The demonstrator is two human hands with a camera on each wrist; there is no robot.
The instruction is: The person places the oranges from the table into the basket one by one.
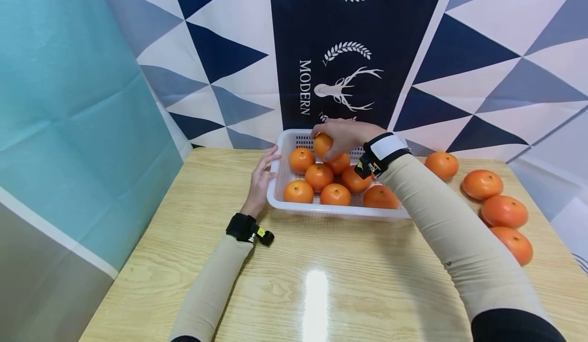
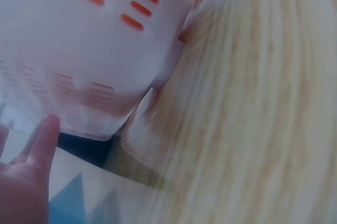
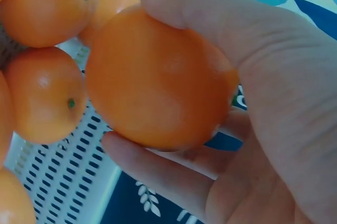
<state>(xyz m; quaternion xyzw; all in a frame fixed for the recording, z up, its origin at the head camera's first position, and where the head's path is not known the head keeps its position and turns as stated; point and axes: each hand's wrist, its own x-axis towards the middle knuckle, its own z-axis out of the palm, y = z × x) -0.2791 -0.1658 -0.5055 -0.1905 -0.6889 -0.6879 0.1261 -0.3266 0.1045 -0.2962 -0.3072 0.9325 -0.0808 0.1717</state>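
My right hand [image 1: 346,135] holds an orange [image 3: 160,79] over the back of the white plastic basket [image 1: 287,206], thumb on one side and fingers on the other. Several oranges lie inside the basket, among them one at the front left [image 1: 298,192] and one at the front middle [image 1: 335,194]. At the basket's left end, my left hand [image 1: 262,178] touches the rim with its fingers extended. The left wrist view has that hand [image 2: 29,169] beside the slotted basket wall [image 2: 105,34], with orange colour showing through the slots.
To the right of the basket, several more oranges [image 1: 504,211] lie on the wooden table [image 1: 367,281]. A patterned cloth [image 1: 229,51] hangs behind the table, and a teal curtain [image 1: 82,112] hangs at the left.
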